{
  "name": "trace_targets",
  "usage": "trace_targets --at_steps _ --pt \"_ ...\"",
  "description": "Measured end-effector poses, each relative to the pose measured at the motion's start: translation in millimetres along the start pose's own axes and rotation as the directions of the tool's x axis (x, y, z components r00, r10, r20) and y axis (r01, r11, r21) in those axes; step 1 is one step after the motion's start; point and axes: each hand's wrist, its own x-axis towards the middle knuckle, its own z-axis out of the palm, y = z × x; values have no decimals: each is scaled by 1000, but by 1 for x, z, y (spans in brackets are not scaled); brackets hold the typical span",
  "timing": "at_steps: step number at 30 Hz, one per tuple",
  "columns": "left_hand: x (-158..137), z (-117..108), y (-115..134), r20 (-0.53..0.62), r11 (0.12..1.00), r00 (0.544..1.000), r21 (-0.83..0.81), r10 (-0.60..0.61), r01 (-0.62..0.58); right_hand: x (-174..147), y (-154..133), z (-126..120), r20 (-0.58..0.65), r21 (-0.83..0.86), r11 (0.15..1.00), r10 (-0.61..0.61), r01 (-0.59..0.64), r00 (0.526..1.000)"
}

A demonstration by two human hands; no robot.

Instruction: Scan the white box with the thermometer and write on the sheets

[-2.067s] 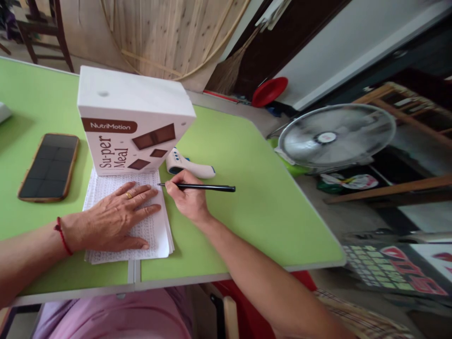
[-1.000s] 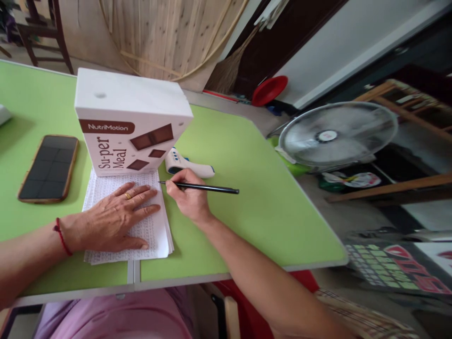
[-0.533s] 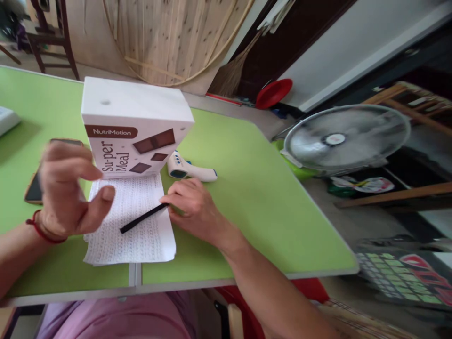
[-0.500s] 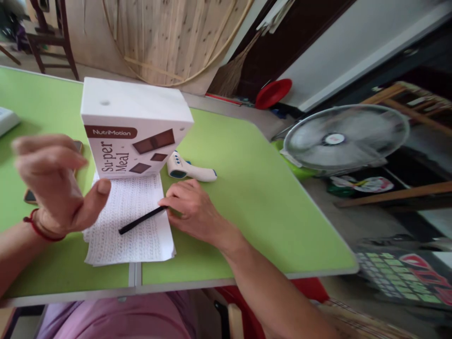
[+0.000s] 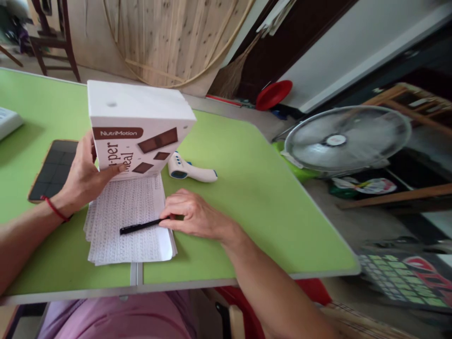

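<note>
A white NutriMotion box (image 5: 141,106) with brown bar pictures stands upright on the far part of the paper stack. My left hand (image 5: 88,172) grips its lower left side, thumb across the front and fingers partly hidden behind it. My right hand (image 5: 192,214) pinches one end of a black pen (image 5: 139,227), which lies slantwise over the paper sheets (image 5: 130,245) covered in small handwriting. Just beyond my right hand, a white and blue infrared thermometer (image 5: 192,170) lies beside the box. A dark phone (image 5: 54,169) rests left of my left hand.
The green table (image 5: 254,216) carries everything, with a seam at its near edge. Part of a white device (image 5: 7,123) shows at the far left. Off the right side stands a fan (image 5: 346,140); a red basin (image 5: 274,95) sits on the floor behind.
My left hand has come down from raised and open in front of the box to grip its left side. The right hand has drawn slightly nearer with the pen, whose angle is flatter.
</note>
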Motion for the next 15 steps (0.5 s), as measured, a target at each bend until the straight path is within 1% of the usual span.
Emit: trace_targets --at_steps 1,2,3,5,7,9,11,13,15 --pt "0 0 3 -116 996 989 -16 -89 87 0 0 0 -1 -1 1000 2 -2 1000" --pt "-1 0 8 -189 988 970 -52 -153 146 0 0 1 -2 -2 1000 1 -1 1000" --pt "-2 0 13 -224 981 957 -100 -186 167 0 0 0 -6 -1 1000 -1 1 1000" --pt "-4 0 22 -198 964 958 -209 -205 164 0 1 0 -15 8 1000 -7 8 1000" --pt "-6 1 29 -155 944 963 -284 -219 169 0 1 0 -28 35 999 -8 9 1000" --pt "-7 3 33 -111 938 973 -305 -204 162 1 0 0 -37 65 998 6 -4 999" --pt "-7 5 33 -83 941 984 -315 -159 126 2 -2 0 -33 79 997 25 -22 999" --pt "-7 7 31 -78 939 989 -331 -129 96 2 -5 -1 -18 90 995 36 -35 999" --pt "-7 9 29 -85 933 988 -349 -131 93 2 -5 -3 -19 123 992 46 -43 999"
